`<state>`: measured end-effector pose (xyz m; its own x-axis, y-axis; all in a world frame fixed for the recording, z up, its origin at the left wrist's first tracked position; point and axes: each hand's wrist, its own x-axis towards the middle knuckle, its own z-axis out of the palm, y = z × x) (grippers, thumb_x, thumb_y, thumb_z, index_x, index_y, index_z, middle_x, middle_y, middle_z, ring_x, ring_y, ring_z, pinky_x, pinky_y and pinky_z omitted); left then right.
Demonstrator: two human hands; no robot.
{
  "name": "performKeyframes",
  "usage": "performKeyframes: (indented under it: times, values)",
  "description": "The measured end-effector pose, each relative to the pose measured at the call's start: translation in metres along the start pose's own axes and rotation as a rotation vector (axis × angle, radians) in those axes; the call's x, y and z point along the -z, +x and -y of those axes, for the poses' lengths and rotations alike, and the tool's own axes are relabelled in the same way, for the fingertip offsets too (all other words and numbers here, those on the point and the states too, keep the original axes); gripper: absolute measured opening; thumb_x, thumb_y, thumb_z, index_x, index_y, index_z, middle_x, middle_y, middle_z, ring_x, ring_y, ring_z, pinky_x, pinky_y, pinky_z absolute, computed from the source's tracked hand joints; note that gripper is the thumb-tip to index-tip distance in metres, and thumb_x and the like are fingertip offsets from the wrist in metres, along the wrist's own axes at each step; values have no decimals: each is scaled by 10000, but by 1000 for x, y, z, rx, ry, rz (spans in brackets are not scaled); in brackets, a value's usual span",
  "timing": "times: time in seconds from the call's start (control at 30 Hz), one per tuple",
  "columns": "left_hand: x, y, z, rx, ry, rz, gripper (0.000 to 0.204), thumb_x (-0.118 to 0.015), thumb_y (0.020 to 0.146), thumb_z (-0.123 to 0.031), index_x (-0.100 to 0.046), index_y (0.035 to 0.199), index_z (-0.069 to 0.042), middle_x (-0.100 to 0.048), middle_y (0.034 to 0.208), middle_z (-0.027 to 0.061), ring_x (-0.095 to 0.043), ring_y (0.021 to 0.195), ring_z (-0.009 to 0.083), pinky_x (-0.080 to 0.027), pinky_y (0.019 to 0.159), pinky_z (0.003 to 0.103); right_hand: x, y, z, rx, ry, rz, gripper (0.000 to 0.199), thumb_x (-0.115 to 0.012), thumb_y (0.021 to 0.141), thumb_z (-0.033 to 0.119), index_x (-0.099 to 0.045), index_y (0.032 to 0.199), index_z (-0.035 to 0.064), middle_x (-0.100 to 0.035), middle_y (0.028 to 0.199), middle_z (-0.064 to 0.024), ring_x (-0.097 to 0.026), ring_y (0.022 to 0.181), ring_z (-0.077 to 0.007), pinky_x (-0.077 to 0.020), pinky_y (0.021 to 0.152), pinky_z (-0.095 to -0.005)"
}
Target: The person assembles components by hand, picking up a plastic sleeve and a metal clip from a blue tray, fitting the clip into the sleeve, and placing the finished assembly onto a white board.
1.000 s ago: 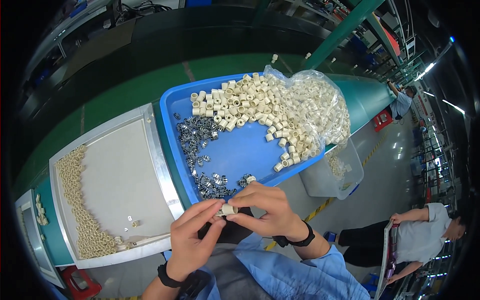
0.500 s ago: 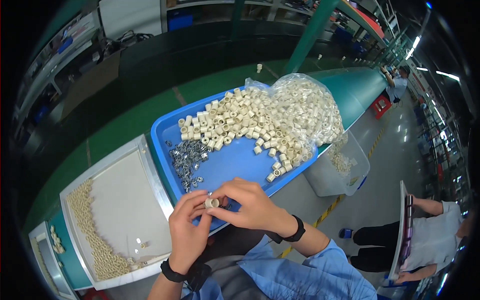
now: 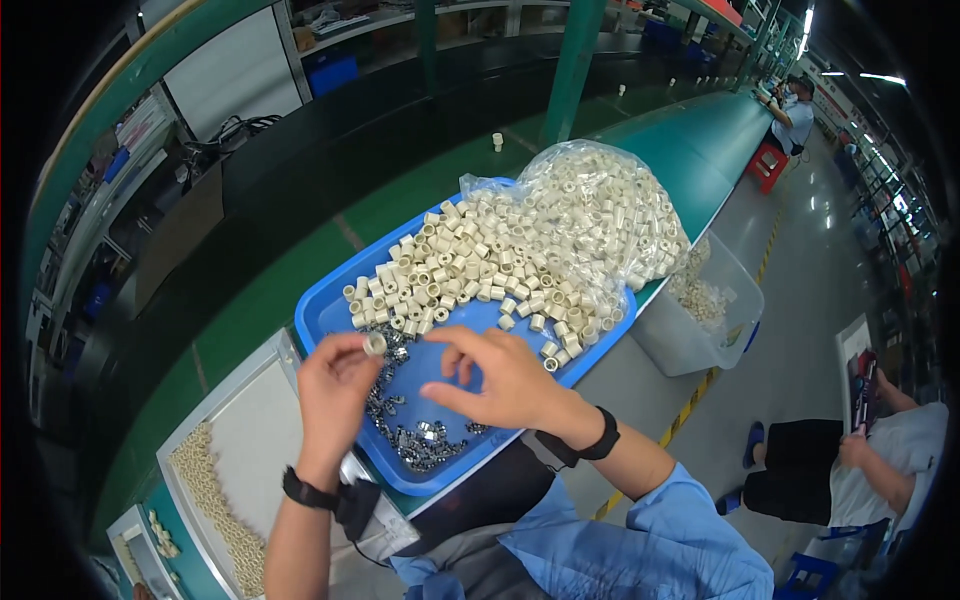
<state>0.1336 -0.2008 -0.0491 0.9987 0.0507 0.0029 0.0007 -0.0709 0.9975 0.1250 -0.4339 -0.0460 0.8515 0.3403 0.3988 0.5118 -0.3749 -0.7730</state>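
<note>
My left hand [image 3: 332, 385] pinches a cream-coloured pipe fitting [image 3: 375, 344] at its fingertips, its round opening showing. It is over the left side of a blue tray [image 3: 308, 300]. To its right, my right hand [image 3: 510, 382] hovers above the tray with thumb and fingers apart, holding nothing. Many similar cream fittings [image 3: 450, 262] are heaped along the tray's far side. A clear plastic bag [image 3: 600, 205] full of them rests on the far right end. Small shiny metal pieces [image 3: 425, 447] lie along the tray's left and near sides, partly behind my left hand.
A shallow pale tray [image 3: 280, 425] with rows of small cream pieces stands at the left. Below the bench's right edge is a translucent bin [image 3: 675, 335]. A green post [image 3: 575, 75] rises behind. One person [image 3: 885, 450] stands at right with a board; another [image 3: 795, 115] sits far off.
My hands have separated and moved up over the blue tray. The fitting has gone left with my left hand, and my right hand has let go of it. The view has shifted.
</note>
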Motion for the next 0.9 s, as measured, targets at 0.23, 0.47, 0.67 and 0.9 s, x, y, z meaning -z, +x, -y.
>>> performKeyframes:
  times: [0.23, 0.47, 0.67, 0.9]
  values:
    - [20, 166, 0, -129, 218, 68, 185, -751, 885, 20, -716, 1067, 21, -679, 919, -6, -566, 795, 68, -484, 770, 220, 24, -31, -32, -100, -59, 41, 367, -789, 922, 291, -690, 1216, 94, -724, 825, -19, -665, 690, -211, -482, 723, -379]
    - [29, 321, 60, -68, 477, 251, 180, -733, 881, 22, -722, 1061, 17, -702, 913, 19, -642, 850, 106, -527, 821, 261, 32, -31, -40, -86, -250, 150, 273, -759, 937, 217, -703, 1172, 87, -700, 858, -36, -667, 772, -232, -482, 773, -368]
    - [20, 363, 84, -57, 598, 406, 183, -759, 875, -33, -734, 1049, 18, -724, 924, 45, -664, 857, 141, -536, 865, 296, 12, -19, -40, -45, -354, 297, 223, -728, 950, 191, -701, 1150, 97, -667, 911, -52, -658, 832, -240, -479, 817, -367]
    - [21, 346, 71, -33, 693, 383, 300, -770, 892, -93, -698, 1163, 13, -696, 965, 25, -641, 891, 121, -517, 866, 279, -13, -3, -27, 5, -435, 362, 229, -729, 862, 133, -647, 1071, 83, -618, 927, -77, -649, 893, -255, -466, 814, -387]
